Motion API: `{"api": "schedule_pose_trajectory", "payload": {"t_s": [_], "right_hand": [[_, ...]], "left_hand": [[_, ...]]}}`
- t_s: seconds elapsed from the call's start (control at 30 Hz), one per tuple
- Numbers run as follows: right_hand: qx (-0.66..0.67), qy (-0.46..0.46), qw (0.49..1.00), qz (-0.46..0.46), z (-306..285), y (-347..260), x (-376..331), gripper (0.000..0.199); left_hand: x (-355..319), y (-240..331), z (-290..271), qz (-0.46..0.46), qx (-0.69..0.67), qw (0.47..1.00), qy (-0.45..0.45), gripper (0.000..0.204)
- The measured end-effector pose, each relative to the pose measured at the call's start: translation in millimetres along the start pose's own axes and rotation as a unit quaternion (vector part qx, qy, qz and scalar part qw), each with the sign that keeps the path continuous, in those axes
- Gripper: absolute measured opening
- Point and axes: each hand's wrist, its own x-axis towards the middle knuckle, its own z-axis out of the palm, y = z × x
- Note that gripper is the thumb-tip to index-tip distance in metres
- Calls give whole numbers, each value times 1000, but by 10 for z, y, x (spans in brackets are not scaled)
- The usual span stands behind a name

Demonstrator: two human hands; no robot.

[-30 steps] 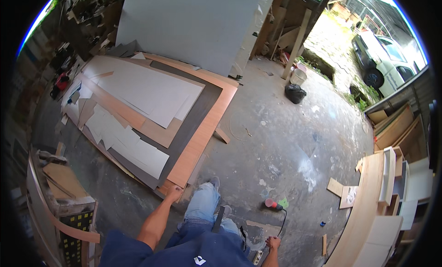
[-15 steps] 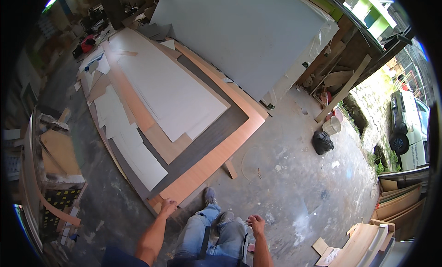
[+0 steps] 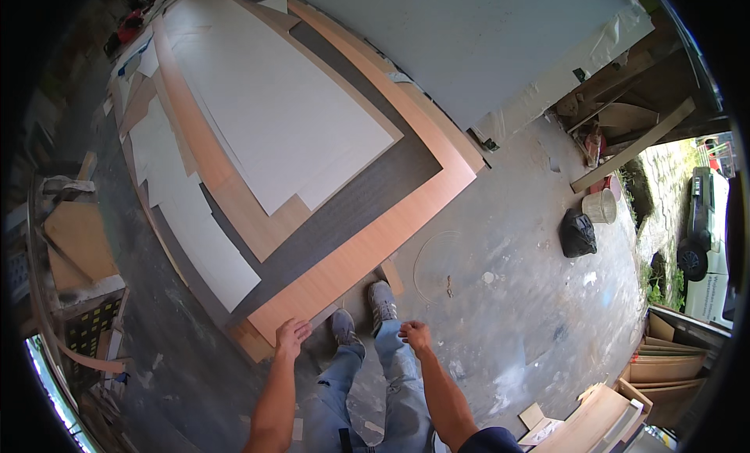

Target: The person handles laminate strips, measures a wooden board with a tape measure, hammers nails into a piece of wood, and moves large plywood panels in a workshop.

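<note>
A long orange wood-grain sheet (image 3: 367, 254) frames the near end of a pile, lying over a dark grey sheet (image 3: 383, 179). At its near corner, my left hand (image 3: 291, 338) has its fingers closed at the edge; the hand hides the exact contact. My right hand (image 3: 416, 335) hangs over the floor in front of my right leg, empty, its fingers loosely bent and apart. Farther up the pile lie a large white sheet (image 3: 273, 101) and narrower white offcuts (image 3: 191, 226). A small wood piece (image 3: 250, 342) sticks out under the near corner.
A large grey panel (image 3: 484, 39) stands behind the pile. To the right are a black bag (image 3: 578, 234), a pale bucket (image 3: 599, 207) and a leaning plank (image 3: 634, 144). Boards (image 3: 590, 418) lie at lower right. A cluttered wooden unit (image 3: 82, 254) stands left. A wood strip (image 3: 392, 276) lies beside my foot.
My view has shifted nearer the pile, and my feet have stepped. My right hand has come up and inward, its fingers more bent. My left hand stays by the sheet's near corner.
</note>
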Motion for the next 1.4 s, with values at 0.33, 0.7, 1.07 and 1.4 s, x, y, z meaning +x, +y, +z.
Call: {"api": "schedule_pose_trajectory", "payload": {"t_s": [0.33, 0.7, 1.07, 1.4], "right_hand": [[103, -100, 989, -32, 535, -804, 1690, 27], [93, -191, 977, -39, 1467, -940, 1928, 34], [85, -149, 984, -45, 1467, -1031, 2065, 29], [146, -163, 972, -83, 1884, -1168, 2292, 76]], "left_hand": [[1721, -105, 526, -72, -365, 924, 92, 72], [2352, 771, 690, -82, -466, 871, 130, 81], [2072, 1368, 408, 65, -530, 838, 116, 13], [480, 3987, 184, 153, -380, 911, 46, 25]]}}
